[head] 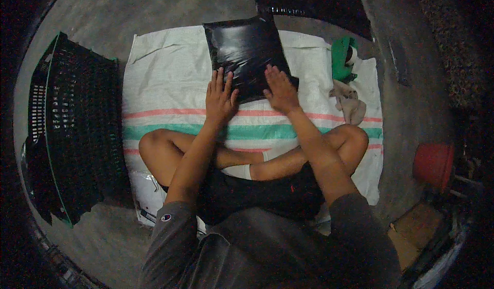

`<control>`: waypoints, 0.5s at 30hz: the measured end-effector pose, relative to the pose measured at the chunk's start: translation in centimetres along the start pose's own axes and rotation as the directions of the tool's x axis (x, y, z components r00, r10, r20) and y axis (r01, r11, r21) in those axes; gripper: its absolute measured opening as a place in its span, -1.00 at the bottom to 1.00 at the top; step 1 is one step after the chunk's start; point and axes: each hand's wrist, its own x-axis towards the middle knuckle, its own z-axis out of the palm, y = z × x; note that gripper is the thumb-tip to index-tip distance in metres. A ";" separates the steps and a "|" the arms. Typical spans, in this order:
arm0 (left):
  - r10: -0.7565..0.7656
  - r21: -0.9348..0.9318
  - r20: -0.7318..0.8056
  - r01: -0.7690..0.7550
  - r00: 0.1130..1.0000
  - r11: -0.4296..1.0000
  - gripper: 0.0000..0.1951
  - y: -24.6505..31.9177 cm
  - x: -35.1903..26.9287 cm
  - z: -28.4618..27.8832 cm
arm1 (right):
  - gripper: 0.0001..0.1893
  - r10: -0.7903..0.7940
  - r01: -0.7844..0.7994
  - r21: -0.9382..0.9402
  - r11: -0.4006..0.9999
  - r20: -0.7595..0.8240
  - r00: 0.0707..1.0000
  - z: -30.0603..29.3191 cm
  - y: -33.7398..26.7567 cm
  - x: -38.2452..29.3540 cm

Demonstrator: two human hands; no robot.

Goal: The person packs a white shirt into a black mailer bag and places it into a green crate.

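A shiny black plastic parcel bag (247,49) lies on a white woven sack (166,76) with red and green stripes. Its surface is wrinkled, and it bulges as if filled; the contents are hidden. My left hand (221,98) rests flat at the bag's near left edge, fingers pointing away from me. My right hand (281,90) lies on the near right part of the bag, fingers extended and close together. Neither hand grips anything. My crossed legs are on the near part of the sack.
A dark green plastic crate (83,130) stands at the left. A green tape dispenser or similar item (341,59) and a beige cloth (349,101) lie on the sack's right side. A red container (433,164) and cardboard box (417,227) sit farther right. Something black (312,3) stands beyond the sack.
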 end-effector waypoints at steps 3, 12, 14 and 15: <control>0.026 -0.048 -0.018 -0.027 1.000 0.999 -0.44 0.2 0.1 -0.2 | -0.30 0.138 -0.148 -0.117 0.982 -0.092 0.986 -0.5 3.1 -0.4; 0.098 -0.077 0.003 -0.097 0.995 0.992 -0.47 -1.6 0.3 0.1 | -0.39 0.241 -0.220 0.221 0.950 -0.072 0.968 0.6 2.9 -0.8; 0.081 -0.046 0.030 -0.079 0.996 0.996 -0.47 -0.6 0.4 -0.4 | -0.40 0.245 -0.219 0.215 0.952 -0.103 0.964 0.2 3.5 -1.2; 0.083 -0.019 0.027 -0.082 0.996 0.996 -0.47 -0.4 0.1 -1.0 | -0.40 0.252 -0.224 0.217 0.950 -0.111 0.961 0.4 3.3 -1.2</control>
